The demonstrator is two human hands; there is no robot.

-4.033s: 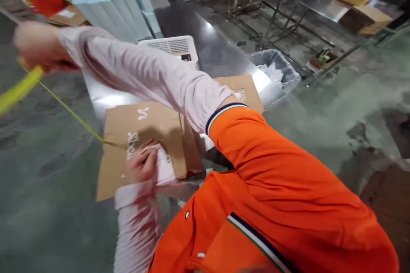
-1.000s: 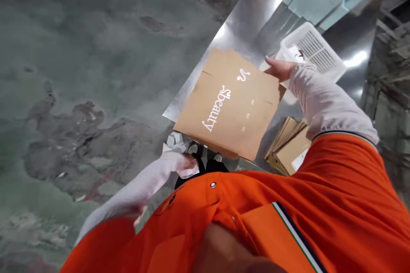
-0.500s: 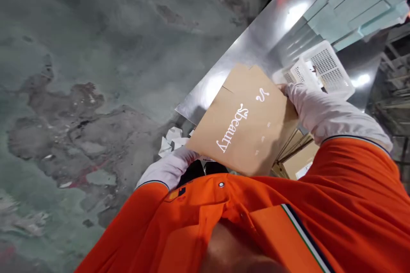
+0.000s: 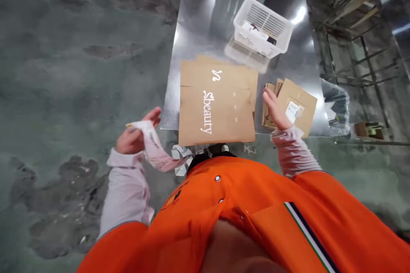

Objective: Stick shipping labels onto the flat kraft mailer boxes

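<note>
The strip [image 4: 155, 148] in my left grip [image 4: 130, 138] looks like thin, flexible paper. The box [image 4: 224, 113] before me is matt cardboard, smooth across its printed face. The surface [image 4: 196, 25] is glossy metal with bright reflections. The basket [image 4: 256, 46] is perforated plastic. My jacket [image 4: 256, 192] is matt cloth; my sleeve covers [image 4: 124, 196] are wrinkled cloth. The floor [image 4: 96, 89] appears matt, with rough patches.

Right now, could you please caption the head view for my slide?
Left hand holds a white strip, right hand open beside printed cardboard.
</note>
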